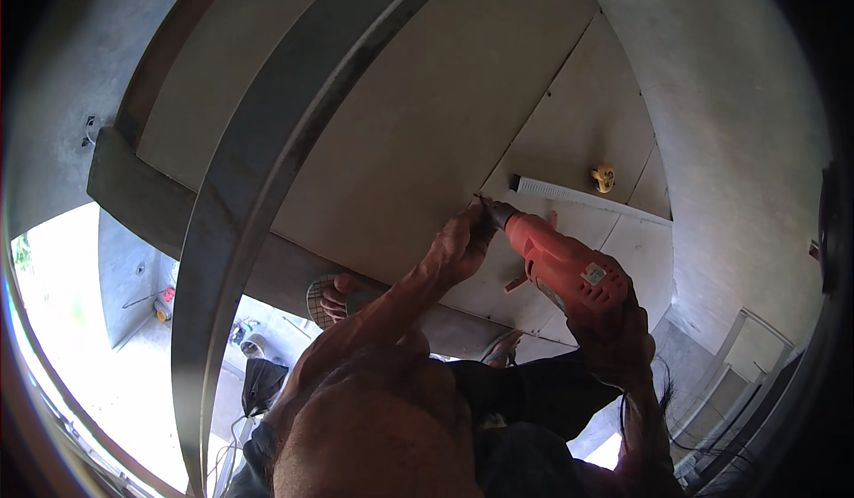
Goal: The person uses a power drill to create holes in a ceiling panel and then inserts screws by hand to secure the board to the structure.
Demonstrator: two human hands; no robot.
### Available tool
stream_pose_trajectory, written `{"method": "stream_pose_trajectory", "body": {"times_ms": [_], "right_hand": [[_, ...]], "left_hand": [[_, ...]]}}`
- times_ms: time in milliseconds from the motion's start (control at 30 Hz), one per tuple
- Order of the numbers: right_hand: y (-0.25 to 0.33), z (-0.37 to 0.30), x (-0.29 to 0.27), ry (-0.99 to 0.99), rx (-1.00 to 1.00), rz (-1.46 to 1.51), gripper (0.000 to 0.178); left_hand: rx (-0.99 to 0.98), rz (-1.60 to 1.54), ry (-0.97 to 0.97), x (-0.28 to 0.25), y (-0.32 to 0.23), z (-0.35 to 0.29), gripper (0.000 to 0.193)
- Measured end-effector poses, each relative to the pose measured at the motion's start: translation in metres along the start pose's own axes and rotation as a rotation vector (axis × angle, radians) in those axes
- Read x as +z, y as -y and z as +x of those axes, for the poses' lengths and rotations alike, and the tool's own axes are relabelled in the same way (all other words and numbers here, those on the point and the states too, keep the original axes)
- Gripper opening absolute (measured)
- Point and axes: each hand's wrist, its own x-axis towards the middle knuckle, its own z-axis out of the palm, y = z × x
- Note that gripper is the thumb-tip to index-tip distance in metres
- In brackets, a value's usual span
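Note:
A red corded power drill [569, 265] is in my right hand [618, 342], which wraps round its rear handle. The drill's dark chuck points up and left toward my left hand [464, 238]. My left fingers are closed in a pinch right by the chuck, where a small dark tip [479, 198] shows. What they pinch is too small to make out. Beneath them lies a grey board surface [382, 160] with seams between its panels. A red rod-like piece [516, 283] shows beside the drill body.
A yellow tape measure [603, 178] lies beyond the drill, near a white slotted metal strip [578, 195]. A large grey metal beam [236, 186] crosses the left side. My sandalled feet [329, 300] stand along the board's near edge. A dark bag [263, 387] and cables are lower left.

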Motion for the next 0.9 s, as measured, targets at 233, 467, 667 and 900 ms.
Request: {"method": "stream_pose_trajectory", "body": {"times_ms": [233, 467, 667, 900], "right_hand": [[0.007, 0.007, -0.005, 0.047, 0.032, 0.036, 0.064], [0.010, 0.014, -0.006, 0.070, -0.033, 0.006, 0.065], [0.038, 0.019, -0.013, 0.138, 0.081, -0.004, 0.065], [0.045, 0.038, -0.023, 0.250, -0.128, -0.010, 0.064]], "left_hand": [[0.003, 0.044, -0.032, 0.009, -0.002, -0.004, 0.016], [-0.027, -0.008, -0.083, 0.009, -0.006, -0.003, 0.018], [-0.035, 0.008, 0.013, -0.005, -0.006, 0.006, 0.018], [-0.020, 0.093, 0.106, 0.004, -0.013, -0.007, 0.021]]}}
